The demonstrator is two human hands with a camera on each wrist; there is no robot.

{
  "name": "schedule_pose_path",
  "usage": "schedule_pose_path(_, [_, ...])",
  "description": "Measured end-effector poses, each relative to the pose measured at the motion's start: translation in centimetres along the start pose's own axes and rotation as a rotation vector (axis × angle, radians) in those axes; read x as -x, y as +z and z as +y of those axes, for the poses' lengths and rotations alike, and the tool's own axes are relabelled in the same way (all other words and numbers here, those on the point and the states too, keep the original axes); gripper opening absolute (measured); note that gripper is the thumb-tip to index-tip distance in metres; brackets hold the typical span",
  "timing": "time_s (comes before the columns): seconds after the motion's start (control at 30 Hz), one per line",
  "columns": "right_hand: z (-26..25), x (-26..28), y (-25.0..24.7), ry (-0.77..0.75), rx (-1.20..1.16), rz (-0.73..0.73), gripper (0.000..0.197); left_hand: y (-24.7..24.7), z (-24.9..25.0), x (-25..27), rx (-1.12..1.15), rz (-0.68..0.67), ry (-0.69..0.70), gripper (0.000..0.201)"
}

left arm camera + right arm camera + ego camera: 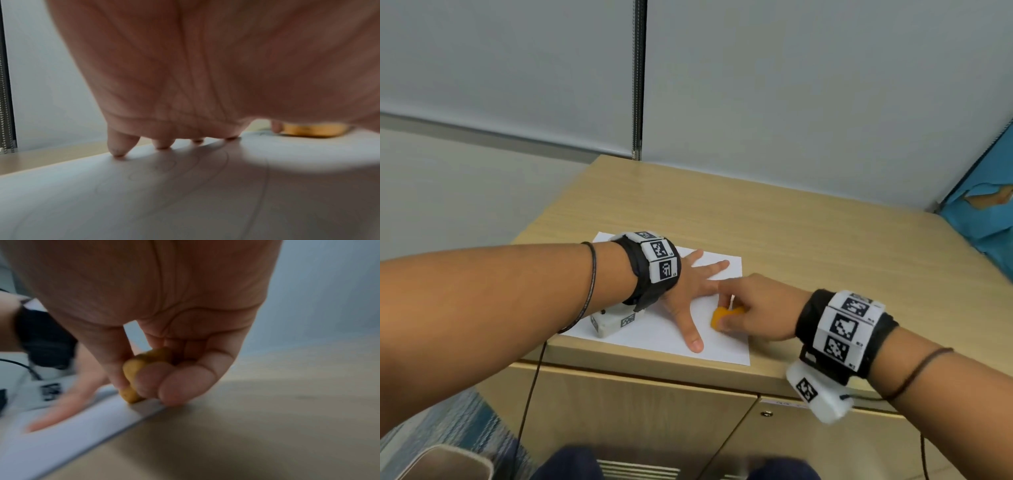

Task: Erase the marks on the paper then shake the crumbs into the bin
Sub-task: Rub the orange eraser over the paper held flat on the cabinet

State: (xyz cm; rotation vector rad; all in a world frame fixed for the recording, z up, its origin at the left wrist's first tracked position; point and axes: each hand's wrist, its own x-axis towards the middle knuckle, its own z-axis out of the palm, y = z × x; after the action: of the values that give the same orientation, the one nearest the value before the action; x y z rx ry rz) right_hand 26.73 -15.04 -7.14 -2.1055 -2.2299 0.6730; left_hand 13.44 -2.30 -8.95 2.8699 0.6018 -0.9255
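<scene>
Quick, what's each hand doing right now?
Left hand: open, fingers spread flat, pressing on the paper.
Right hand: closed, pinching the orange eraser against the paper.

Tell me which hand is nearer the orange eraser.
Right. The right hand pinches the orange eraser on the paper; the left hand presses flat beside it.

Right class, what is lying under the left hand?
The white paper, pinned flat by the left hand. From the left wrist, faint pencil curves show beneath the palm. Anything directly under the fingertips is covered.
</scene>
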Motion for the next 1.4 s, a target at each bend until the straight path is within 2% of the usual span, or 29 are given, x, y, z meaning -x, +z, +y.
schedule_pose_path(0.1, [1.3,-0.5,-1.4,0.161,-0.093,0.084,0.023,0.1,0.0,0.0,-0.002,0.018,-0.002,0.136])
schedule_pose_path(0.17, [0.2,-0.4,-0.5,0.075,-0.009,0.092,0.021,0.1,0.2,0.1,-0.018,0.01,-0.01,0.134])
schedule_pose_path(0.23, [-1.5,0.1,0.9,-0.06,0.042,0.019,0.02,-0.1,0.3,0.2,-0.007,-0.002,-0.017,0.129])
schedule_pose_path(0.3, [-1.4,-0.1,0.5,-0.046,0.028,-0.003,0.021,-0.2,0.3,0.1,-0.004,-0.004,-0.015,0.13])
schedule_pose_path(0.4, [0.2,-0.8,-0.8,0.091,0.009,0.101,0.022,0.0,0.2,0.0,-0.026,0.0,-0.011,0.133])
schedule_pose_path(0.47, [-0.5,-0.8,0.1,0.029,0.015,0.102,0.018,0.2,0.1,0.0,-0.02,0.009,-0.015,0.131])
schedule_pose_path(0.53, [-1.5,-0.5,1.3,-0.076,-0.003,0.017,0.021,0.2,0.2,0.1,0.002,0.01,-0.018,0.129])
schedule_pose_path(0.6, [-1.0,-0.6,0.5,-0.008,-0.024,-0.001,0.023,0.2,0.2,0.0,-0.005,0.009,-0.021,0.131])
schedule_pose_path(0.7, [0.4,-0.9,-1.0,0.134,-0.064,0.078,0.021,0.0,0.4,0.1,-0.02,0.018,-0.02,0.135])
schedule_pose_path(0.83, [-1.4,-0.4,1.0,-0.066,-0.017,-0.01,0.024,-0.1,0.4,0.5,0.026,0.008,-0.06,0.132])
schedule_pose_path(0.9, [-0.7,-0.6,0.5,-0.009,-0.055,-0.009,0.026,0.0,0.6,0.2,0.004,0.01,-0.051,0.131])
schedule_pose_path(1.03, [1.7,-1.3,-1.5,0.179,-0.121,0.137,0.02,-0.1,0.8,-0.4,-0.004,0.036,-0.107,0.135])
schedule_pose_path(1.3, [3.0,-0.5,-2.7,0.256,-0.339,0.181,0.023,-0.8,1.3,-1.2,0.126,0.145,-0.364,0.12])
schedule_pose_path(1.4, [3.5,-0.6,-1.7,0.249,-0.308,0.205,0.022,-2.0,1.1,-0.7,0.137,0.172,-0.327,0.102])
